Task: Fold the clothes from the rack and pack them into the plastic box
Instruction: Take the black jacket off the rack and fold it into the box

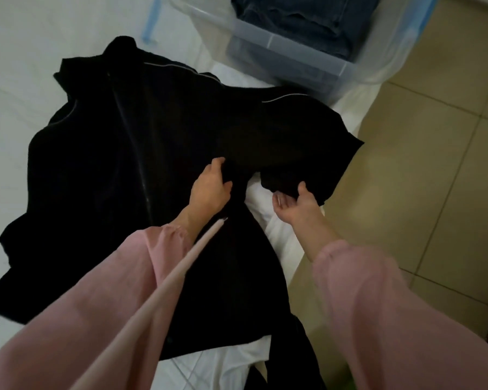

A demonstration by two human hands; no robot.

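A black zip-up jacket with thin grey piping lies spread on the white bed. Its right sleeve is bent across toward the bed's edge. My left hand grips a fold of the jacket where the sleeve meets the body. My right hand, palm up, holds the sleeve's cuff end, thumb on top of the cloth. The clear plastic box stands at the far end of the bed with folded dark blue clothes inside.
The bed's right edge drops to a beige tiled floor. A pale pink cord hangs from my clothing across my left sleeve. Another dark garment lies at the near bed edge.
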